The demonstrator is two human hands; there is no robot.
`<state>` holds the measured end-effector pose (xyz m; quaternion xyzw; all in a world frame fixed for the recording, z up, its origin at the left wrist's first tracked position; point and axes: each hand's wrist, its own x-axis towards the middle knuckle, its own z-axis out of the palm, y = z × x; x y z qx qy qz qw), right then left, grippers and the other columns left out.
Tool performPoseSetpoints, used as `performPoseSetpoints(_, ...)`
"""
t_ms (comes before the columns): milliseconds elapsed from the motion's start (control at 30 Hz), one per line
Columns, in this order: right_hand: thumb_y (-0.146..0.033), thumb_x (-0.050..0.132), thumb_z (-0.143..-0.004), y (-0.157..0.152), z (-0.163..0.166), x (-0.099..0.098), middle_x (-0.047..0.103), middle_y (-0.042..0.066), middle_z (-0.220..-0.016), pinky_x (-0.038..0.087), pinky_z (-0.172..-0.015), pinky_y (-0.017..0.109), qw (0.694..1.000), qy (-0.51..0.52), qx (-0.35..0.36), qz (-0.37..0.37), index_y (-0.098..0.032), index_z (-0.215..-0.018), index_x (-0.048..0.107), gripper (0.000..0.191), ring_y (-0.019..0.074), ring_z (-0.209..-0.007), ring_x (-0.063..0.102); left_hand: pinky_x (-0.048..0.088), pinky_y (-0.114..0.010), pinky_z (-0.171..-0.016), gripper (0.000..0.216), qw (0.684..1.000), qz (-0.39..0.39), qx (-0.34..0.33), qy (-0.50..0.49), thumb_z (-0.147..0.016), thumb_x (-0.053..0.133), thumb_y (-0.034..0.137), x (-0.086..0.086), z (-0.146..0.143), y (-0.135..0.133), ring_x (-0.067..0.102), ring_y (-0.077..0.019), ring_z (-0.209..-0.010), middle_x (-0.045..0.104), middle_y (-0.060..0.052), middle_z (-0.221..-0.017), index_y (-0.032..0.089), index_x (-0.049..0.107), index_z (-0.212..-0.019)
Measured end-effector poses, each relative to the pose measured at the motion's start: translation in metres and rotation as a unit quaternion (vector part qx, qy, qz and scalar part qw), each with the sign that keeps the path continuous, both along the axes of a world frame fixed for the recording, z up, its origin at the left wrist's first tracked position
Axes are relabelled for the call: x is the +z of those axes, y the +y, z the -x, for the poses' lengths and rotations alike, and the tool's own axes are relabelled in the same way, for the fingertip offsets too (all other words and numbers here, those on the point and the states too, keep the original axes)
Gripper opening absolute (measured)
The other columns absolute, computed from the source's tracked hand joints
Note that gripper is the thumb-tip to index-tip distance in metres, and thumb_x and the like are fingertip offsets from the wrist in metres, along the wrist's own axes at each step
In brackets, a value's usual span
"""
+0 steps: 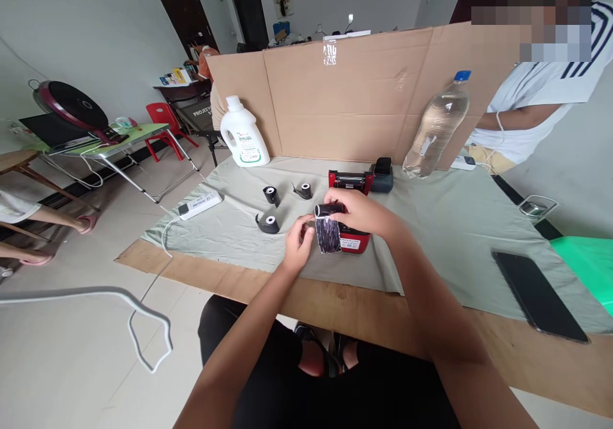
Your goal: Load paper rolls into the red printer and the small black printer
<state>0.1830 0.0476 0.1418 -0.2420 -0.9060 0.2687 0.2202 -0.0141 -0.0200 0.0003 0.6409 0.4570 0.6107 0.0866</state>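
Observation:
My right hand (357, 210) is closed around a roll of shiny black ribbon (328, 210), with a wrinkled length of it hanging down in front. Beside the roll's left side is my left hand (299, 244), its fingers loosely bent and the thumb apart; whether the fingertips touch the ribbon is unclear. Behind and under my right hand stands a red-and-black device (352, 242) that looks like a small label printer, with its upper part raised. Much of it is hidden by my hand and the ribbon. Several smaller black rolls (271, 196) lie to the left on the grey cloth (230, 240).
A white detergent jug (245, 136) and a large water bottle (437, 126) stand before a cardboard screen (335, 110). A power strip (200, 205) lies left, a phone (539, 295) right. Behind the device sits a dark object (382, 177). Another person (536, 110) is at the right.

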Motion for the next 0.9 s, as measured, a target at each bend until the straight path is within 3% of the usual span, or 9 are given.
performPoseSetpoints(100,-0.01,0.057,-0.085,-0.007,0.013,-0.01,0.067,0.001,-0.098,0.04,-0.08,0.029,1.0,-0.017,0.017,-0.005,-0.021,-0.099,0.059,0.018,0.0186,-0.091,0.059,0.052,-0.029,-0.07,0.044,0.999,-0.017,-0.002,-0.029,-0.103,0.051,0.053,-0.002,0.004,-0.002,0.061,-0.0146,-0.073,0.07,-0.004,-0.093,0.02,0.061,-0.13)
performPoseSetpoints(200,-0.009,0.058,-0.088,-0.019,0.028,-0.018,0.066,0.002,-0.101,0.041,-0.078,0.029,0.999,-0.021,0.019,-0.014,-0.021,-0.102,0.059,0.018,0.0186,-0.091,0.06,0.05,-0.027,-0.067,0.038,0.999,-0.009,0.049,-0.017,-0.098,0.06,0.051,0.003,0.008,-0.007,0.061,-0.0138,-0.072,0.071,-0.004,-0.094,0.021,0.066,-0.12)
performPoseSetpoints(333,-0.011,0.054,-0.093,-0.046,0.054,-0.03,0.061,0.014,-0.116,0.044,-0.083,0.036,0.986,0.015,-0.116,-0.118,-0.018,-0.108,0.058,0.018,0.0262,-0.1,0.059,0.05,-0.026,-0.067,0.033,0.993,0.017,0.117,-0.011,-0.094,0.066,0.049,0.023,0.027,-0.009,0.059,-0.0126,-0.07,0.072,-0.003,-0.094,0.02,0.071,-0.109)
performPoseSetpoints(400,-0.018,0.051,-0.096,-0.065,0.07,-0.043,0.06,0.016,-0.111,0.044,-0.084,0.039,0.969,0.054,-0.174,-0.166,-0.017,-0.105,0.057,0.011,0.029,-0.099,0.058,0.05,-0.026,-0.068,0.033,0.984,0.039,0.171,-0.019,-0.093,0.066,0.047,0.038,0.045,-0.004,0.06,-0.0131,-0.072,0.074,-0.005,-0.1,0.02,0.071,-0.111)
performPoseSetpoints(467,-0.021,0.049,-0.097,-0.085,0.085,-0.064,0.062,0.011,-0.098,0.044,-0.079,0.037,0.973,0.081,-0.14,-0.165,-0.02,-0.098,0.055,0.007,0.0261,-0.089,0.057,0.052,-0.027,-0.071,0.035,0.972,0.088,0.216,0.015,-0.092,0.066,0.045,0.057,0.066,0.008,0.06,-0.0138,-0.074,0.074,-0.005,-0.106,0.02,0.072,-0.115)
performPoseSetpoints(633,-0.017,0.05,-0.091,-0.123,0.105,-0.125,0.06,0.003,-0.083,0.037,-0.069,0.033,0.988,0.07,-0.012,-0.137,-0.023,-0.087,0.049,0.008,0.02,-0.076,0.053,0.053,-0.031,-0.088,0.033,0.922,0.248,0.214,0.204,-0.083,0.07,0.037,0.09,0.102,0.061,0.067,-0.0201,-0.089,0.073,-0.006,-0.107,0.021,0.079,-0.11)
performPoseSetpoints(733,-0.016,0.053,-0.091,-0.13,0.107,-0.143,0.061,0.001,-0.082,0.032,-0.063,0.032,0.992,0.048,0.022,-0.118,-0.023,-0.088,0.05,0.008,0.0173,-0.069,0.05,0.053,-0.031,-0.083,0.03,0.876,0.349,0.208,0.261,-0.081,0.072,0.04,0.09,0.099,0.091,0.069,-0.0241,-0.098,0.077,-0.005,-0.104,0.025,0.081,-0.105)
performPoseSetpoints(900,-0.016,0.055,-0.089,-0.126,0.106,-0.145,0.061,0.001,-0.084,0.032,-0.062,0.031,0.994,0.038,0.014,-0.097,-0.022,-0.088,0.049,0.008,0.0165,-0.071,0.053,0.053,-0.034,-0.078,0.028,0.8,0.455,0.21,0.329,-0.079,0.075,0.042,0.074,0.077,0.112,0.072,-0.0304,-0.101,0.08,-0.01,-0.106,0.024,0.081,-0.098)
